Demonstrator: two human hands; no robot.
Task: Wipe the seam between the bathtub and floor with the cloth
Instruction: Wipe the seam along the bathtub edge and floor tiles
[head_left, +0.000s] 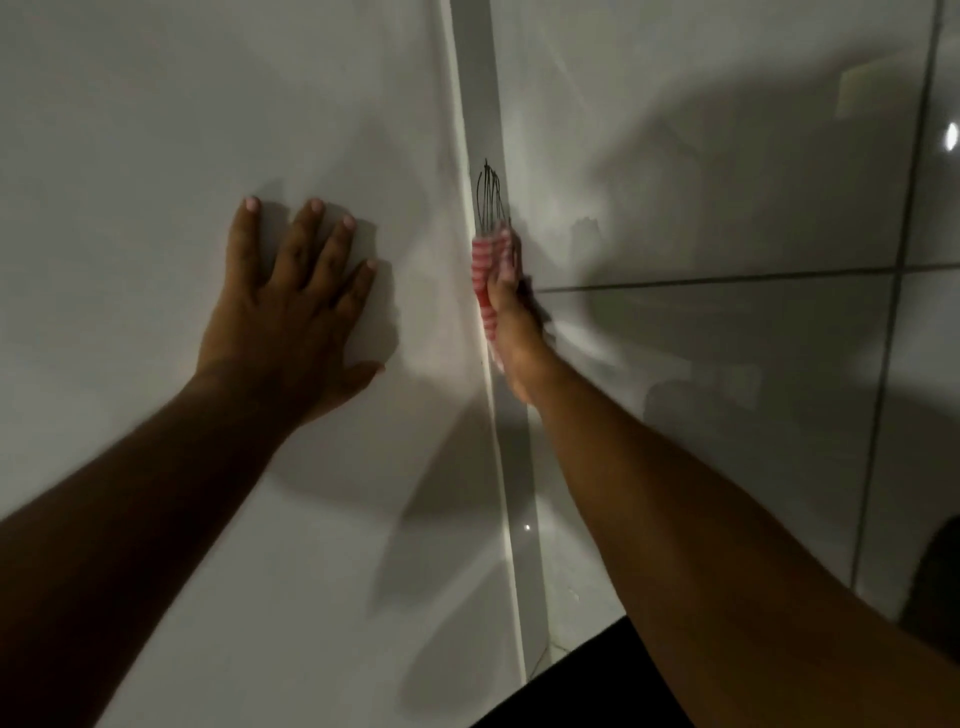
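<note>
The white bathtub side (156, 130) fills the left half of the head view. The seam (511, 519) where it meets the glossy floor runs from top centre down to the bottom. My right hand (514, 332) is shut on a red-and-white striped cloth (483, 270) and presses it into the seam about midway up. Just above the cloth, black scribble marks (489, 195) show on the seam strip. My left hand (296, 301) lies flat on the tub side, fingers spread, holding nothing.
Large grey floor tiles (727, 182) with dark grout lines (727, 280) lie to the right of the seam. Dark clothing (587, 686) shows at the bottom edge, and a dark shape (935, 571) sits at the right edge.
</note>
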